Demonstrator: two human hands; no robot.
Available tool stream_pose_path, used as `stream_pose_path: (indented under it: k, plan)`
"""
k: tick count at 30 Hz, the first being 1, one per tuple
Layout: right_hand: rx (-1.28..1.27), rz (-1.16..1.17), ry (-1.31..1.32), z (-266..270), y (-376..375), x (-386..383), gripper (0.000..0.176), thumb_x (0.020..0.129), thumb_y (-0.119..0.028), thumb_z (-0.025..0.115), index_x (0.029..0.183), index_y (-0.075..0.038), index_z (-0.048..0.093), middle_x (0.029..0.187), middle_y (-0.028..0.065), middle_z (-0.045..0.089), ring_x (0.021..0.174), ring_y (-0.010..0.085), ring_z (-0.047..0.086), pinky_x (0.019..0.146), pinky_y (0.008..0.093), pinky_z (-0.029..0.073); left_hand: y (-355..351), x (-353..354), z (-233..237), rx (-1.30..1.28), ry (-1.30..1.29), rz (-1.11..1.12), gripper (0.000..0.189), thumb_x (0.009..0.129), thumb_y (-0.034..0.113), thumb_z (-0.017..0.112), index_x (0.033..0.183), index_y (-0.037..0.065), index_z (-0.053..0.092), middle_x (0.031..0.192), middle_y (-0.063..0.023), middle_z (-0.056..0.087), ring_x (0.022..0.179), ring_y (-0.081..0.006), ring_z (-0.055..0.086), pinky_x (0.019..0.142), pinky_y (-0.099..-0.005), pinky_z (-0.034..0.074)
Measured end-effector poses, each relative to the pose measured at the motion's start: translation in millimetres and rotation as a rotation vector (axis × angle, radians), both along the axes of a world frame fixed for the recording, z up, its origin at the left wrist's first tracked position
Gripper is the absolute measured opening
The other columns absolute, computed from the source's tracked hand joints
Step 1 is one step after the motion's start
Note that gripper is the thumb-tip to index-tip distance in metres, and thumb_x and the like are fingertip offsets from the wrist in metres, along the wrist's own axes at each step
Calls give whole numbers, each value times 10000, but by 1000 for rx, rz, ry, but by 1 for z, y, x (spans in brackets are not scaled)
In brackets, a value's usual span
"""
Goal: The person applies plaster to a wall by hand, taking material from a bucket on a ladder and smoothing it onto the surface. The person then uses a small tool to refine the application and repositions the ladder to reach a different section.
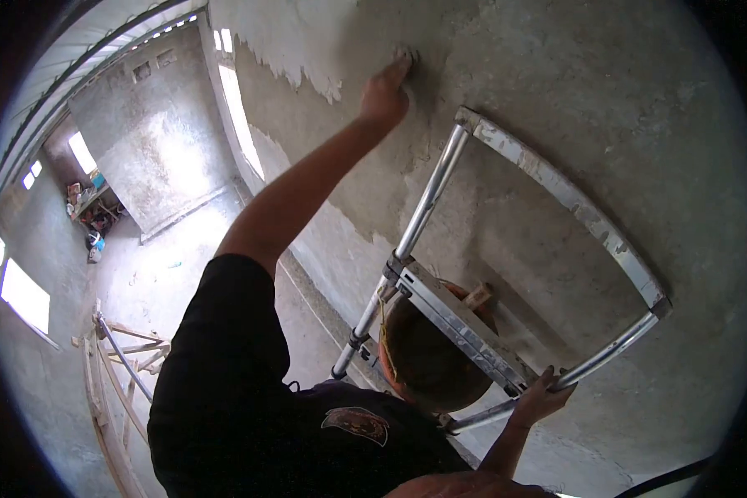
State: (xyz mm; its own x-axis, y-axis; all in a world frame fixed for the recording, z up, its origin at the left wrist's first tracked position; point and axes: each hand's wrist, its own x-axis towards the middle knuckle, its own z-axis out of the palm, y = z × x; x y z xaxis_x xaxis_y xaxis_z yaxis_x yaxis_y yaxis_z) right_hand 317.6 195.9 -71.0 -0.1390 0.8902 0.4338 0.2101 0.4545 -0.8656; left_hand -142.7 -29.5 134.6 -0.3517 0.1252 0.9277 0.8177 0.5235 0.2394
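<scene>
My left hand [386,90] reaches up to the grey plastered wall [573,75], its fingers closed at the surface near the edge of a darker plaster patch. Whatever it holds, if anything, I cannot make out. Lower right, my right hand [543,400] is wrapped around the side rail of an aluminium ladder [427,195], which leans on the wall in front of me. Behind a ladder rung sits a round bucket [432,357] with an orange rim, dark inside, with a yellowish cord at its side. A wooden handle [478,295] sticks out by its far edge.
A wooden frame [129,365] with a metal tube stands on the floor far below at left. Bundled items [91,207] lie on a shelf by the far wall. Bright window openings [25,295] line the left wall. A ragged plaster edge [307,79] runs along the upper wall.
</scene>
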Motion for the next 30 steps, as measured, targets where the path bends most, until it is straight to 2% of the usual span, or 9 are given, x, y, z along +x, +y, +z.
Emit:
stream_pose_path:
  k: [2,4,9,11,15,17,21,26,30]
  plan:
    - [49,-53,35,3,-4,-4,430,862,-134,663,1203,84,517,974,169,585,839,274,555,766,393,446,-2,-12,-52,-75,65,-82,570,739,-90,450,1280,56,555,1327,-186,531,1209,-365,512,1048,-396,412]
    - [66,-48,-33,-8,6,3,478,862,-130,656,1252,82,478,983,181,582,857,283,577,764,401,465,-10,11,-59,-62,-61,-126,570,738,-92,449,1279,50,553,1326,-188,531,1207,-361,516,1042,-398,418]
    - [-16,-29,-86,5,-2,0,509,858,-104,652,1287,77,446,1010,190,585,895,295,597,787,413,481,-17,1,16,160,-167,-51,578,733,-92,454,1285,51,551,1325,-186,533,1196,-351,529,1019,-398,437]
    - [-100,-23,-9,13,-9,-1,472,862,-153,670,1230,90,501,1026,181,588,925,281,561,829,388,444,-9,-12,30,290,31,-12,584,724,-88,462,1282,55,557,1322,-183,538,1190,-346,537,1005,-397,447]
    - [64,-60,-32,-5,3,0,476,861,-150,674,1230,92,497,1013,182,588,915,283,562,827,393,447,10,-25,-6,205,141,-47,597,708,-83,479,1281,62,563,1332,-182,531,1206,-340,527,1005,-402,447]
    - [123,-53,-16,-7,5,-1,377,836,-63,656,1154,60,495,919,138,545,838,235,545,756,377,455,0,-21,-32,83,94,-10,617,691,-103,479,1283,51,560,1355,-185,512,1235,-337,505,1012,-399,447]
    - [31,-65,-3,7,-5,-5,357,832,-140,671,1084,51,505,897,147,550,799,251,538,728,379,452,-9,-13,-109,-25,83,-94,635,681,-129,465,1287,41,551,1373,-193,491,1263,-341,477,1024,-398,442]
    - [30,-88,-76,3,1,-2,352,864,-145,664,1115,74,551,971,174,600,873,273,567,792,396,455,-5,9,-159,14,-194,-142,651,681,-148,435,1303,21,525,1385,-209,469,1250,-367,480,1031,-405,434]
    - [17,-119,-40,2,-2,-4,358,867,-150,656,1121,77,545,965,179,602,870,280,578,794,399,458,-7,24,-181,71,-373,-191,529,755,-110,424,1247,12,574,1287,-235,548,1191,-377,527,987,-398,451]
